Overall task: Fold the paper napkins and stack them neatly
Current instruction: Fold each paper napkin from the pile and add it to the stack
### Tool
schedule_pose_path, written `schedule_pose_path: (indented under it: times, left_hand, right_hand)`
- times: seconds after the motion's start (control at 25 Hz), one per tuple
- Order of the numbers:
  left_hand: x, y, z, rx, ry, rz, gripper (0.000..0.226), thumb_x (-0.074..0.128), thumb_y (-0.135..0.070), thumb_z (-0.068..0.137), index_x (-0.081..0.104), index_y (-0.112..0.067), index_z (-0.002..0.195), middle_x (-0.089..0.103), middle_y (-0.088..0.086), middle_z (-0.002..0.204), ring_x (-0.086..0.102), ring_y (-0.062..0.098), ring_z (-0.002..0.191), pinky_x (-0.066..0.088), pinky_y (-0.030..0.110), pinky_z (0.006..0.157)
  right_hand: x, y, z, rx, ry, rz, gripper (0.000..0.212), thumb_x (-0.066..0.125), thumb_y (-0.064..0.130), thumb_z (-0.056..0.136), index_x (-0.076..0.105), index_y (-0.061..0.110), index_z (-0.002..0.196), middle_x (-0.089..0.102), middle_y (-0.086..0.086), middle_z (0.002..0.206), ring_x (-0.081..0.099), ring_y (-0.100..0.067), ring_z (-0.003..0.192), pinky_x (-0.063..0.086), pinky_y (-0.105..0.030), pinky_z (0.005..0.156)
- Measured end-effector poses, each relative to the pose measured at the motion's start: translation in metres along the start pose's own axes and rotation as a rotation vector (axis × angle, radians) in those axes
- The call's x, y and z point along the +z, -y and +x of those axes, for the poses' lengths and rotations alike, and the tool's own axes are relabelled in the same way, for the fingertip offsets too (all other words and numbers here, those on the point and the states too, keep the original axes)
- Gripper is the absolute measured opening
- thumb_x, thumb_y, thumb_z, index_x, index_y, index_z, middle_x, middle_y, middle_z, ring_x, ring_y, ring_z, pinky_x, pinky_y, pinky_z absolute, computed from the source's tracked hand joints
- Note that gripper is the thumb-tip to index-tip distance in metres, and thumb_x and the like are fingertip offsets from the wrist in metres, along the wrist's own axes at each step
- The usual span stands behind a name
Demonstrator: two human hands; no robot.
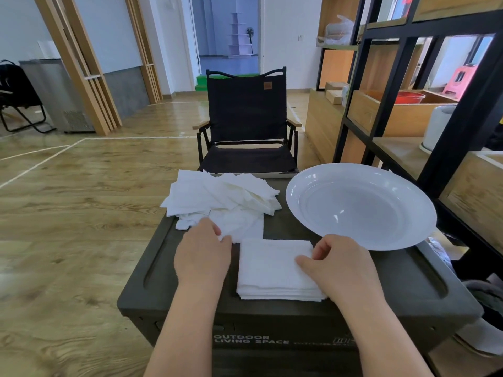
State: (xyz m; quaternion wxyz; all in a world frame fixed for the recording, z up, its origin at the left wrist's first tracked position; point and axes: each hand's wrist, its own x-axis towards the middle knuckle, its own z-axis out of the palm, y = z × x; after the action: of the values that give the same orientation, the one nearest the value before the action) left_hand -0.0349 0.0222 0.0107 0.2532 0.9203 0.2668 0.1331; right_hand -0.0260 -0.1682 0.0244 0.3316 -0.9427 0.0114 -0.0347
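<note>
A neat stack of folded white napkins (272, 270) lies near the front of the dark box lid (381, 281). Behind it to the left sprawls a loose pile of unfolded white napkins (220, 194). My left hand (202, 254) sits at the pile's near edge, its fingertips pinching a corner of a loose napkin (239, 227). On the stack's right edge rests my right hand (337, 265), thumb on top and fingers curled at the top right corner.
A large white plate (302, 205) sits at the back right of the lid. A black folding chair (246, 123) stands just beyond the box. Black-framed wooden shelves (408, 118) rise close on the right. Wood floor lies to the left.
</note>
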Motion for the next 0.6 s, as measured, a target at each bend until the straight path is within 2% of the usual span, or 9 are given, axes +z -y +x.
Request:
schedule_pose_path:
  times: [0.08,0.16,0.28,0.36,0.48,0.6]
  left_hand:
    - [0.008,0.008,0.008,0.051,-0.073,0.021,0.037,0.065,-0.038,0.085,0.054,-0.020,0.115,0.058,0.003,0.114,0.053,0.020,0.104,0.041,0.027,0.076]
    - [0.015,0.012,0.013,0.066,-0.083,0.022,0.043,0.063,-0.045,0.084,0.056,-0.019,0.118,0.056,0.004,0.119,0.050,0.023,0.112,0.041,0.029,0.083]
    - [0.022,0.010,0.019,0.060,-0.116,-0.015,0.040,0.059,-0.050,0.086,0.062,-0.018,0.109,0.060,0.003,0.112,0.051,0.023,0.110,0.035,0.026,0.080]
    - [0.024,0.008,0.021,0.088,-0.173,0.042,0.029,0.060,-0.042,0.087,0.064,-0.019,0.103,0.061,0.002,0.108,0.050,0.023,0.106,0.029,0.023,0.077]
    - [0.025,0.008,0.023,0.139,-0.278,-0.006,0.013,0.056,-0.026,0.090,0.065,-0.017,0.089,0.065,0.003,0.098,0.051,0.021,0.096,0.031,0.024,0.071]
    - [0.023,0.006,0.023,0.141,-0.247,-0.077,0.020,0.059,-0.035,0.090,0.062,-0.017,0.097,0.062,0.003,0.106,0.048,0.022,0.105,0.032,0.025,0.076]
  right_hand:
    - [-0.002,0.002,0.000,-0.023,-0.058,0.052,0.028,0.070,0.039,0.078,0.053,0.021,0.066,0.055,0.007,0.064,0.050,-0.004,0.058,0.029,-0.016,0.050]
    - [-0.003,0.004,0.000,-0.049,-0.108,0.111,0.030,0.069,0.041,0.078,0.053,0.019,0.065,0.052,0.006,0.059,0.048,-0.006,0.056,0.030,-0.016,0.050]
    - [-0.001,0.006,0.000,-0.076,-0.120,0.153,0.030,0.068,0.043,0.079,0.054,0.019,0.066,0.051,0.006,0.059,0.047,-0.007,0.056,0.031,-0.015,0.051]
    - [0.001,0.007,-0.001,-0.096,-0.109,0.171,0.029,0.068,0.043,0.080,0.054,0.021,0.067,0.051,0.007,0.060,0.047,-0.006,0.056,0.031,-0.014,0.052]
    - [0.004,0.008,-0.002,-0.115,-0.110,0.200,0.029,0.067,0.043,0.080,0.054,0.022,0.066,0.050,0.008,0.059,0.047,-0.006,0.056,0.031,-0.013,0.053]
    - [0.005,0.007,-0.001,-0.123,-0.115,0.224,0.028,0.066,0.043,0.081,0.055,0.022,0.065,0.051,0.008,0.059,0.048,-0.007,0.057,0.033,-0.015,0.054]
